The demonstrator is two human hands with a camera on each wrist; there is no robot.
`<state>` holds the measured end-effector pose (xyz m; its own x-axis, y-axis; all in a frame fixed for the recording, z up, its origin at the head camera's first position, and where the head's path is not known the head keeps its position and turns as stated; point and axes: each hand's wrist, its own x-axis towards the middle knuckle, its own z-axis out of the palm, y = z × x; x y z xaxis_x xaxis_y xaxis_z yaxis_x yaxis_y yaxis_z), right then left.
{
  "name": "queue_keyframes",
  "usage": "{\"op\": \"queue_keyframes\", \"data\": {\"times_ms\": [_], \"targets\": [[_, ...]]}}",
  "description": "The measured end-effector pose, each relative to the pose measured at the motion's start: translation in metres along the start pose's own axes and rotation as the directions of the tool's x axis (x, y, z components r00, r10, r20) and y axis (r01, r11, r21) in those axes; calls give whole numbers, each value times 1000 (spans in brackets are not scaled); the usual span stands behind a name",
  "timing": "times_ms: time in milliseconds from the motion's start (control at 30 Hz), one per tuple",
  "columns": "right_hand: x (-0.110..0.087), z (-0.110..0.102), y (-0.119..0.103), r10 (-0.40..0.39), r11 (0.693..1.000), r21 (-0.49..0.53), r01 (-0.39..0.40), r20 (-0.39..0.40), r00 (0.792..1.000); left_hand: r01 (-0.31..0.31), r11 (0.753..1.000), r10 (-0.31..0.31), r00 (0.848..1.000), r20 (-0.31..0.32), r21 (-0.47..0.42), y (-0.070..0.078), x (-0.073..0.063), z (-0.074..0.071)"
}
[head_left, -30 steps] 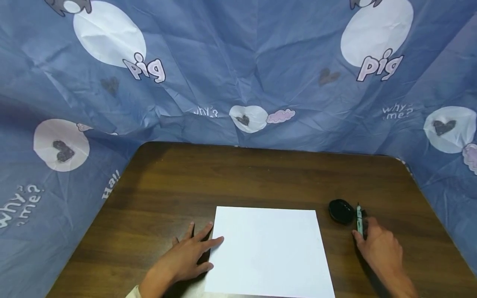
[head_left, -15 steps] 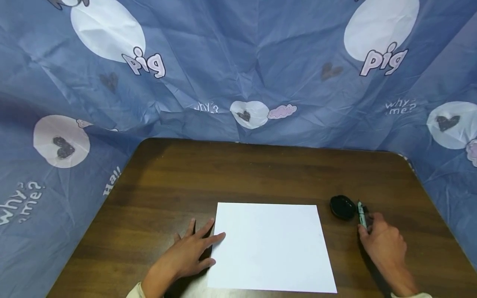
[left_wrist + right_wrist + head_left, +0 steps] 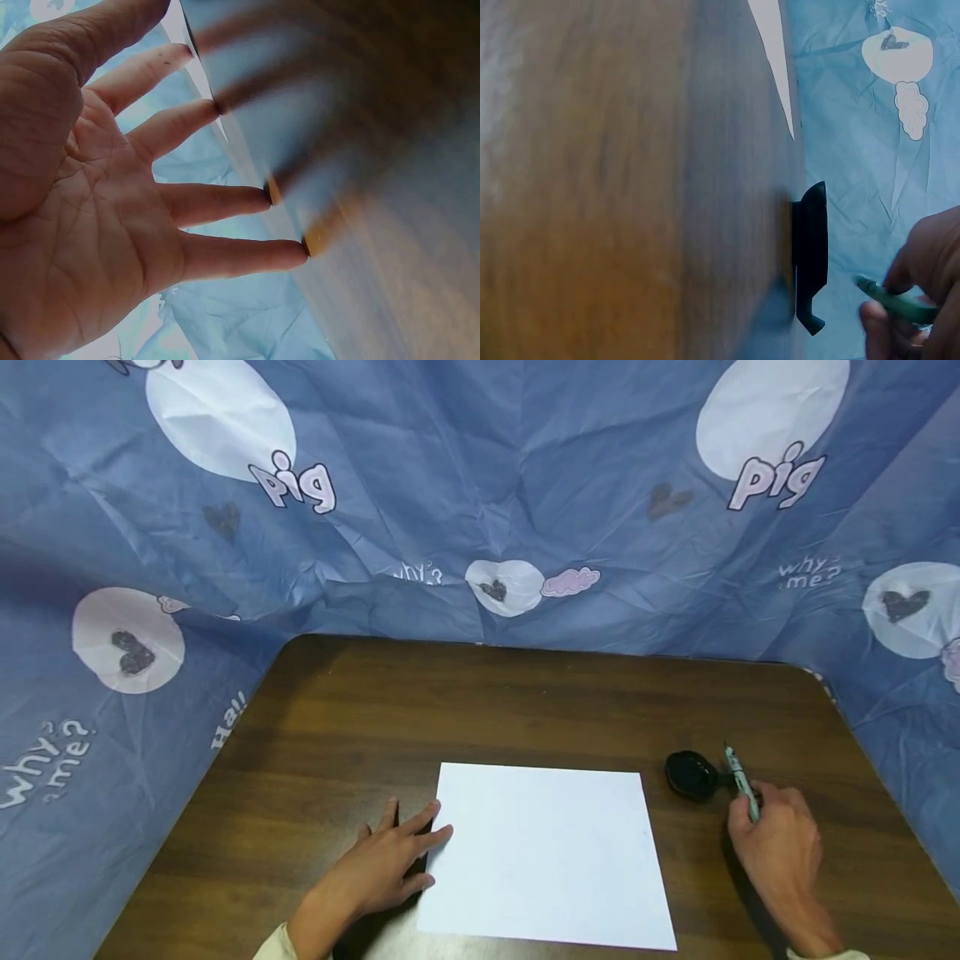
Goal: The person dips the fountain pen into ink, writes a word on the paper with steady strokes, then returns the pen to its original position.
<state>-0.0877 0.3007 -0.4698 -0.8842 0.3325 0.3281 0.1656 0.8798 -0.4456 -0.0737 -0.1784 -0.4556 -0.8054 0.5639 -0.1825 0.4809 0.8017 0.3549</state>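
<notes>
A blank white sheet of paper [image 3: 547,852] lies on the table in the head view. At its left edge rests my left hand [image 3: 375,868], fingers spread and straight, with fingertips on the sheet's edge. The left wrist view shows the palm of this left hand [image 3: 112,210] with nothing in it. Over on the right, my right hand [image 3: 780,839] pinches a slim pale green pen [image 3: 740,777] between thumb and fingers, its thin dark tip pointing away. The right wrist view has the pen [image 3: 896,304] tilted beyond a low black dish [image 3: 811,240], its rear end hidden by fingers.
Between the paper and my right hand is the oval black dish [image 3: 690,774], with a short tab towards the pen. The brown wooden table [image 3: 465,702] ends at the back against a blue printed cloth [image 3: 420,493], which also hangs along both sides.
My right hand has moved slightly right and drawn the pen away from beside the dish, turning it to a slant. The left hand stays at the paper's edge. The head view has shifted slightly.
</notes>
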Motion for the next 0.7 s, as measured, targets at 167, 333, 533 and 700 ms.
{"op": "queue_keyframes", "data": {"times_ms": [167,333,533,700], "targets": [[1,2,-5,-32,995,87,51,-212,977,-8,1000,8,1000,-8,8,-1,2,-1],[2,3,-8,-30,986,145,81,-325,945,-7,1000,7,1000,-12,5,-2,3,-2],[0,4,-9,-58,963,209,168,-451,890,10,1000,-10,1000,-3,-12,-2,2,-1],[1,6,-10,-57,901,312,302,-605,794,12,1000,-11,1000,11,-10,-2,0,3]]}}
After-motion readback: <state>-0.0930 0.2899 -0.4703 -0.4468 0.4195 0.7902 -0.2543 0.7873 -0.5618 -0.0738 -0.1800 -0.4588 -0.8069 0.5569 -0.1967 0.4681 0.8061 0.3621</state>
